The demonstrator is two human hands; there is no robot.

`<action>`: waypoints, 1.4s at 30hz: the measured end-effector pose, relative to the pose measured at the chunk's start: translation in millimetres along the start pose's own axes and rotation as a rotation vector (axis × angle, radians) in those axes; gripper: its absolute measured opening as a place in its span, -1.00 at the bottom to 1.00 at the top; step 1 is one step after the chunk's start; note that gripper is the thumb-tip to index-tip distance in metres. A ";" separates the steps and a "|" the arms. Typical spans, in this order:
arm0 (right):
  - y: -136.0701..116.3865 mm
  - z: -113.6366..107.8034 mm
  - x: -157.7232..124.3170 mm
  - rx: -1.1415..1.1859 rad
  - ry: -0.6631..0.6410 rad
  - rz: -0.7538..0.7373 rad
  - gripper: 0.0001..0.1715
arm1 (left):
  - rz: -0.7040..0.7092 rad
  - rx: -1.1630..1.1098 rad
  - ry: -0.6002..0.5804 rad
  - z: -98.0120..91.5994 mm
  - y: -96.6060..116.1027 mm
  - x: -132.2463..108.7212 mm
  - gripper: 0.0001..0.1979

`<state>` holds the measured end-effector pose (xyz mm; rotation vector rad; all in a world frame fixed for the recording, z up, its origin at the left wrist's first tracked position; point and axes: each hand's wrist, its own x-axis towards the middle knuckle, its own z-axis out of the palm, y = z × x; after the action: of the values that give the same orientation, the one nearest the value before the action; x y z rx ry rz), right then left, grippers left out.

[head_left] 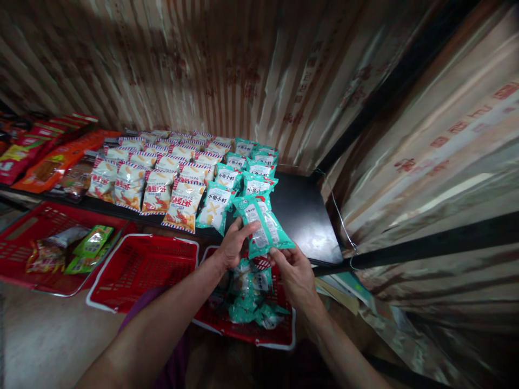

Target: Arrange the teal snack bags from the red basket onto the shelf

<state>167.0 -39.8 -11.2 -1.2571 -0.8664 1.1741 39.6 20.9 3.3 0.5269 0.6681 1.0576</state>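
Both hands hold one teal snack packet (263, 226) just above the front edge of a black shelf (302, 216). My left hand (235, 243) grips its left side with the fingers curled over it. My right hand (294, 273) pinches its lower edge. The packet shows its back label. Under my hands stands a red basket (279, 335) with several more teal packets (251, 308). On the shelf lie rows of teal packets (243, 173) and white-and-orange shrimp snack packets (162, 173).
A second red basket (141, 270) stands left of the first. A third one (28, 243) at the far left holds a few green and red packets. Red and orange packets (48, 156) lie at the shelf's left end. Striped foil covers the back and right walls.
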 end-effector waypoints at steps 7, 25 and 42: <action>-7.7 2.6 -2.4 -0.106 0.064 -0.061 -0.67 | -0.024 0.025 -0.060 7.0 3.4 -7.8 -0.38; -13.4 1.1 -1.1 -0.172 0.244 -0.244 -0.53 | 0.036 0.069 -0.017 4.4 3.4 -6.2 -0.35; -20.4 -15.6 16.4 0.004 0.230 -0.058 -0.60 | -0.053 0.500 -0.318 -6.0 -2.1 -8.2 -0.04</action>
<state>189.1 -26.2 4.5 -1.3253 -0.7245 0.9626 33.8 13.0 -0.3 1.0800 0.6573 0.7287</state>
